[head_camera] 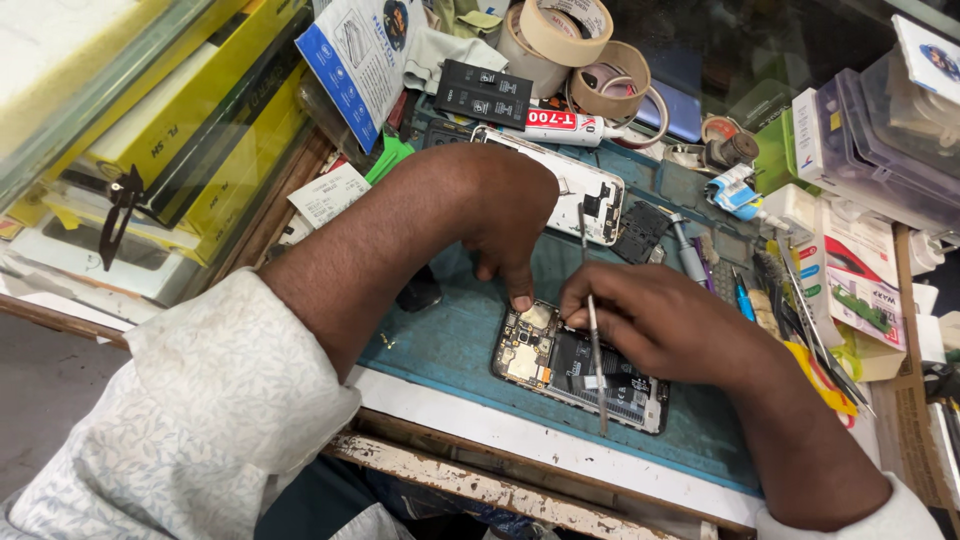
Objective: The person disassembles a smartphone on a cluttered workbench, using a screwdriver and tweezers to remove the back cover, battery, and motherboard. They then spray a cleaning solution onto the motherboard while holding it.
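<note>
An opened phone [560, 362] with its circuit board and black battery exposed lies on a blue-green work mat [450, 340]. My left hand [505, 215] reaches over from the left, one fingertip pressing on the phone's top edge. My right hand [650, 320] rests on the phone's right half and grips thin metal tweezers [594, 345], which cross the hand and point toward the board. A white phone back frame [590, 185] lies on the mat beyond my hands.
Tape rolls [565, 30], a glue tube [560, 125] and a black battery [484, 93] sit at the back. Screwdrivers and small tools [800, 310] lie to the right beside plastic boxes [880, 130]. Yellow packages [190, 110] stand behind glass on the left.
</note>
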